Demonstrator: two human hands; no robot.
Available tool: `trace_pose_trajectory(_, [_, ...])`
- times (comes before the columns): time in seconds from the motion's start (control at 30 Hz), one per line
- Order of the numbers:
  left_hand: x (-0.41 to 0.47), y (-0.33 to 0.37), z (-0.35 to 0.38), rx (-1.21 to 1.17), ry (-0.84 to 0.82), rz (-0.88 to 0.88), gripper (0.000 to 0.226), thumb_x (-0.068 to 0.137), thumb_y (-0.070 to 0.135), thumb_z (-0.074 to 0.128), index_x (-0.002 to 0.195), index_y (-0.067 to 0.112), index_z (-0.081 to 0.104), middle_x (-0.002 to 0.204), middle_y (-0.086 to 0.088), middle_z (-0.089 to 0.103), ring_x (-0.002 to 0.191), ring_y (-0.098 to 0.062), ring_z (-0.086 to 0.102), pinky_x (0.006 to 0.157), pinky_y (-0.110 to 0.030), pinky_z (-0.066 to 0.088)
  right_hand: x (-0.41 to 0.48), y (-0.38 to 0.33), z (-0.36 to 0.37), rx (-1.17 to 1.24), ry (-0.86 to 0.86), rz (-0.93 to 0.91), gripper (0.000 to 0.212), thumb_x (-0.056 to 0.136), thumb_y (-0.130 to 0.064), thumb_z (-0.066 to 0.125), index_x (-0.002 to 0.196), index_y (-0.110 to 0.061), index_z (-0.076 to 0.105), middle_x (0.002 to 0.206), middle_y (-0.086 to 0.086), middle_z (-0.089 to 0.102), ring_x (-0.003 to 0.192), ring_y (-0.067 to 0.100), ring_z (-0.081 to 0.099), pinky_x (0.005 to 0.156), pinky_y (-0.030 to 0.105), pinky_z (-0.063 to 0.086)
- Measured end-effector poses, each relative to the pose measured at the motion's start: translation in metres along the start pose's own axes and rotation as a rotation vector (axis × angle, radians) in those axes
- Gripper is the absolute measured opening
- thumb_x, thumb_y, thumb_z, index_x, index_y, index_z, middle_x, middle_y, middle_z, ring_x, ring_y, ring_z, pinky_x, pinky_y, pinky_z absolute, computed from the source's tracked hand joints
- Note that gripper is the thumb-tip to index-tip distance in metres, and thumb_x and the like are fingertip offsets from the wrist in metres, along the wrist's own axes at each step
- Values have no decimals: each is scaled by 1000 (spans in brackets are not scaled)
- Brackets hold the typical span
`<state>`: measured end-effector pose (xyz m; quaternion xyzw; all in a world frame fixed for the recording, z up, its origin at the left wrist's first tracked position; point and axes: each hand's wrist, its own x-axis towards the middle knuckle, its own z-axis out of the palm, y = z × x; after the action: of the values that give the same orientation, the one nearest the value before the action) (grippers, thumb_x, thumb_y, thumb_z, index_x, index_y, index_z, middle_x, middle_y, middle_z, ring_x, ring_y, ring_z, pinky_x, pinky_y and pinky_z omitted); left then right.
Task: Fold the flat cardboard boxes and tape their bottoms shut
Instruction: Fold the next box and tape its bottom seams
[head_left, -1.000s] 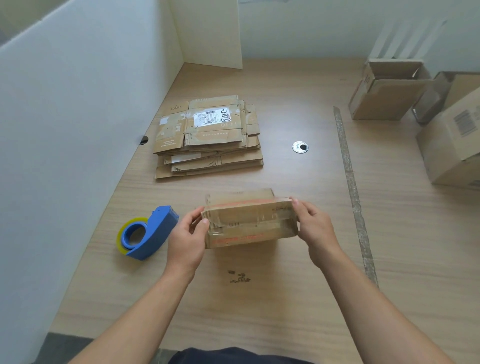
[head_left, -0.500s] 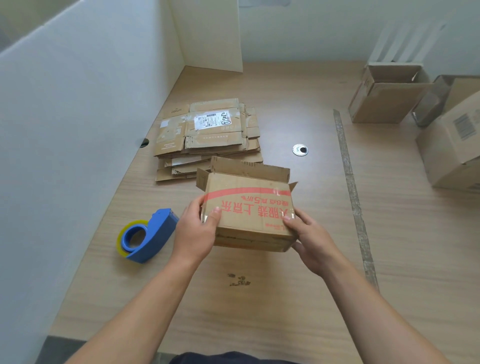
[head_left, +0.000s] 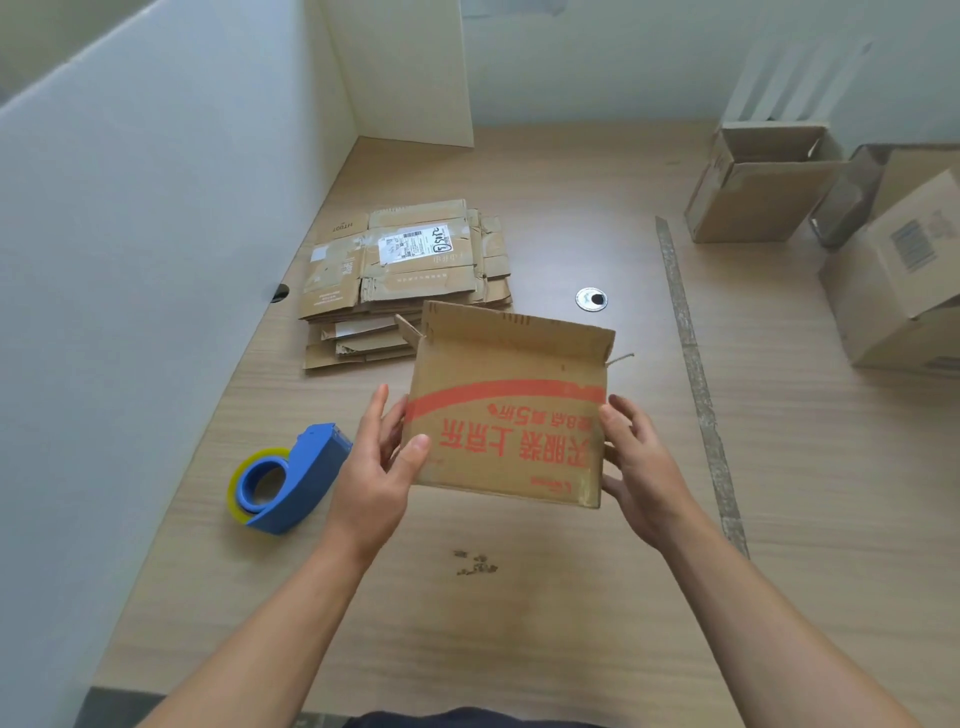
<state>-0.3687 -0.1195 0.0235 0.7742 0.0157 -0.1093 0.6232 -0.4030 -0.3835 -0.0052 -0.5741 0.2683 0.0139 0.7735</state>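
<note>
A small cardboard box (head_left: 506, 415) with red print is held above the table's middle, its printed side facing me and its open flaps pointing away. My left hand (head_left: 382, 467) holds its left side, thumb on the printed face and fingers behind the edge. My right hand (head_left: 639, 467) holds its right side, fingers along the edge. A stack of flat cardboard boxes (head_left: 405, 280) lies behind it to the left. A blue tape dispenser (head_left: 288, 480) with a yellowish roll lies on the table left of my left hand.
White partition walls (head_left: 156, 260) close the left and back sides. Folded boxes stand at the far right: an open one (head_left: 753, 192) and a larger one (head_left: 904, 280). A strip of tape (head_left: 696, 374) runs along the wooden table, and a metal grommet (head_left: 591, 299) sits near the middle.
The box was lying low with its taped bottom up; both hands have lifted and turned it so its printed side faces me and its flaps point away.
</note>
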Motion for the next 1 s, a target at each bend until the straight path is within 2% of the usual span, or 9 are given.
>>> trace_pose_trajectory(0.13, [-1, -3, -5, 58, 20, 5, 85, 82, 42, 64, 156, 34, 24, 139, 20, 50, 122, 8, 54, 99, -24, 46, -2, -2, -2, -161, -129, -54, 26, 101, -21, 56, 123, -31, 63, 119, 7, 67, 104, 18, 69, 76, 32, 57])
trace_pose_trajectory(0.23, [1, -7, -6, 94, -8, -56, 63, 74, 56, 67, 130, 31, 54, 120, 15, 65, 114, -3, 62, 96, -28, 49, -6, 4, -3, -162, -154, -114, 31, 98, -11, 59, 120, -32, 62, 112, -8, 67, 106, 12, 67, 89, 30, 55])
trace_pose_trajectory(0.37, [-3, -16, -6, 101, -48, -89, 54, 66, 59, 69, 114, 36, 59, 115, 11, 68, 113, -4, 60, 98, -32, 48, -15, 13, -5, -222, -195, -164, 53, 81, -28, 68, 131, -30, 52, 119, -9, 67, 115, 10, 63, 90, 28, 50])
trace_pose_trajectory(0.47, [-10, -19, -6, 74, -46, -71, 41, 71, 38, 73, 109, 28, 63, 105, 15, 71, 104, 4, 62, 89, -24, 49, -19, 20, -8, -272, -220, -186, 58, 80, -43, 73, 132, -47, 48, 131, -11, 61, 126, 13, 56, 100, 34, 46])
trace_pose_trajectory(0.57, [-15, -21, -13, 41, -58, -49, 52, 72, 28, 73, 122, 25, 61, 110, 11, 70, 108, -5, 64, 83, -15, 51, -23, 24, -13, -343, -249, -222, 64, 81, -54, 66, 140, -51, 42, 142, -13, 54, 135, 11, 48, 109, 42, 41])
trace_pose_trajectory(0.63, [-17, -24, -20, 54, -78, -44, 78, 70, 39, 77, 142, 33, 48, 123, 13, 66, 116, -8, 62, 94, -23, 52, -27, 22, -15, -325, -222, -257, 57, 83, -62, 60, 137, -44, 51, 146, -13, 51, 138, 8, 44, 112, 48, 39])
trace_pose_trajectory(0.73, [-19, -27, -26, 99, -54, -47, 95, 66, 53, 78, 151, 37, 37, 142, 16, 54, 132, -11, 51, 110, -36, 44, -26, 15, -14, -286, -188, -269, 51, 83, -58, 57, 122, -25, 64, 133, -10, 61, 126, 9, 56, 104, 47, 48])
trace_pose_trajectory(0.87, [-20, -29, -24, 168, -14, 15, 65, 81, 37, 78, 137, 44, 45, 132, 33, 54, 122, 12, 51, 94, -7, 41, -16, -1, -9, -491, -181, -283, 42, 86, -38, 70, 127, -40, 57, 112, -10, 62, 96, 8, 62, 82, 28, 52])
trace_pose_trajectory(1.0, [-13, -31, -24, 245, -40, 47, 52, 86, 33, 74, 127, 52, 49, 117, 47, 56, 119, 16, 51, 88, -1, 38, -5, -8, -3, -840, -278, -326, 30, 91, -27, 71, 115, -45, 64, 110, -16, 62, 92, -4, 56, 81, 12, 40])
